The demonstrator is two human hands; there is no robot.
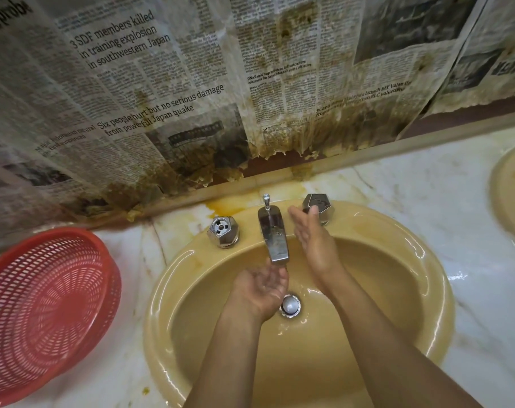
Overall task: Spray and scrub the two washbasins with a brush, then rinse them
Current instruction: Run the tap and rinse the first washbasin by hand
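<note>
Basket (44, 304): red, on the marble counter (444, 201), left of the basin.
Left hand (262, 290): cupped palm-up beneath the spout (275, 237), holding nothing.
Washbasin (377, 290): yellow, wet, under both hands.
Right hand (312, 240): fingers straight, tips touching the right tap knob (321, 205).
Second washbasin (512, 195): right edge, partly visible.

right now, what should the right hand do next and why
Probably close the right hand on the right tap knob and turn it. Its straight fingers are beside that knob, and the left hand is cupped under the spout, where no clear stream shows.
</note>
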